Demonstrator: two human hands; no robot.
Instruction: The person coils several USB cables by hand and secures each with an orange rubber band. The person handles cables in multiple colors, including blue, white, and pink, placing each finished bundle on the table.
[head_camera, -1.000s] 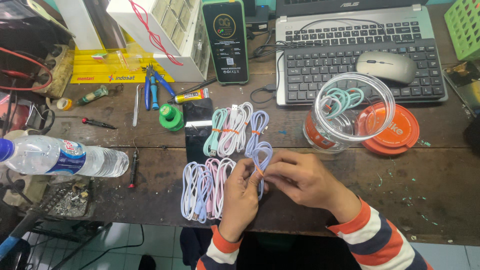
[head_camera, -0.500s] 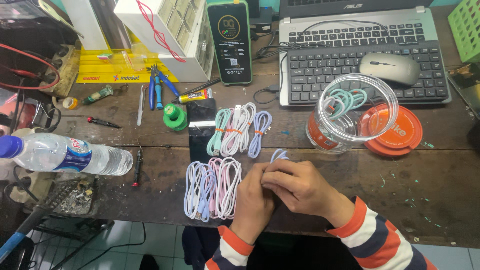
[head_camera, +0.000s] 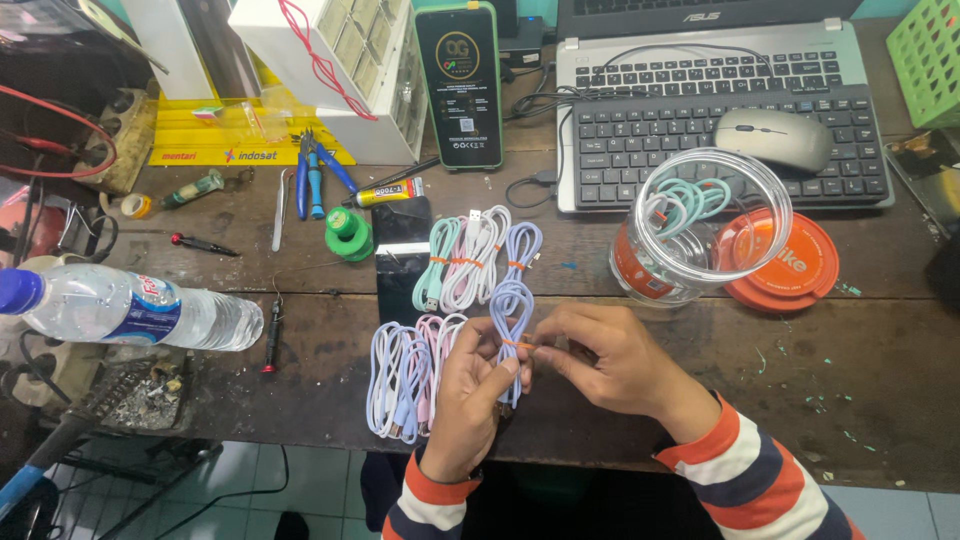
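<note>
My left hand (head_camera: 468, 392) and my right hand (head_camera: 600, 358) meet at the middle of a coiled lilac cable (head_camera: 511, 322), both pinching it where an orange tie wraps it. The coil is stretched upright on the wooden desk (head_camera: 850, 400). Left of my hands lies a row of tied cable coils in lilac, white and pink (head_camera: 405, 378). Just above, a second row of mint, white and lilac coils (head_camera: 472, 260) rests partly on a black phone (head_camera: 402, 262).
A clear plastic jar (head_camera: 700, 235) holding mint cables stands right of the coils, its orange lid (head_camera: 775, 262) beside it. A water bottle (head_camera: 130, 308) lies at the left. Pliers, tweezers, a green cap, a laptop with a mouse and an upright phone fill the back.
The lilac coil, earlier mostly hidden under my closed hands, is now held out upright between them. My hands have shifted slightly and opened around its orange tie.
</note>
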